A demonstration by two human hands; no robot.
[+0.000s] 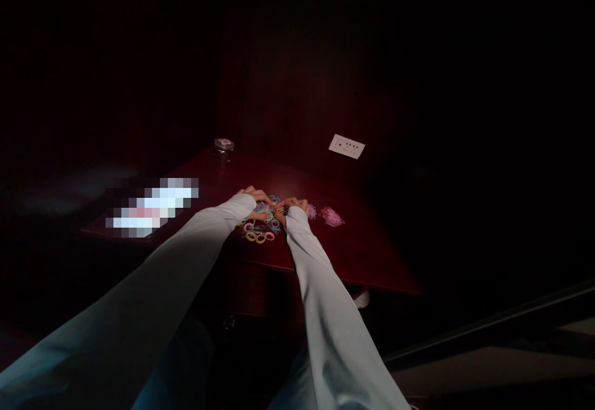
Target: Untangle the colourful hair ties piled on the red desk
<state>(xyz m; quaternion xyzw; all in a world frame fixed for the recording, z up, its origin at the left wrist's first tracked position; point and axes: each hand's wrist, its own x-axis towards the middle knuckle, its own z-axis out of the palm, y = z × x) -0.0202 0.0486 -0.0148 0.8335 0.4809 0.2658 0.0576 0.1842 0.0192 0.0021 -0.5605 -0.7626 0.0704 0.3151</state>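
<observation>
A pile of small coloured hair ties [260, 237], with yellow, pink, green and purple rings, lies on the dark red table. My left hand [257, 197] is at the left and far side of this pile, its fingers bent down and drawn together among the ties. Close to it on the right, my right hand [294, 204] has its fingers curled in a pinch toward the left fingertips. Whatever is between the fingers of either hand is too small and dark to make out. Right of my right hand lies a bunch of pink bands [331, 216], with a purple bunch [312, 211] beside it.
A clear jar with a lid [224, 146] stands at the table's far left corner. A bright, pixelated flat thing [155, 208] lies along the left edge. Behind the table [372, 267], a white socket plate [346, 146] is on the dark upright panel. The surroundings are very dark.
</observation>
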